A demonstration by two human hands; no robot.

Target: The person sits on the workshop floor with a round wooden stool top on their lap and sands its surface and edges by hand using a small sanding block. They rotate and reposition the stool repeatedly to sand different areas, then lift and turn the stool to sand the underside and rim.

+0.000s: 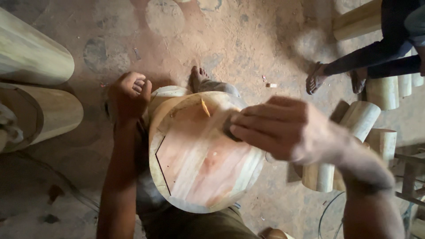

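A round wooden drum shell [199,163] rests on my lap, its flat pinkish end face turned up at me. My right hand [274,128] is blurred and presses a small dark block, partly hidden under the fingers, against the face near its upper right rim. My left hand [129,94] is curled into a fist at the shell's upper left side, next to its rim; I cannot see anything in it. My bare foot [198,76] shows on the dirt floor beyond the shell.
Two large pale wooden cylinders [35,84] lie at the left. Several shorter round wooden pieces [358,128] stand at the right. Another person's legs and sandalled feet [318,77] are at the upper right. A wooden frame [411,177] sits at the right edge.
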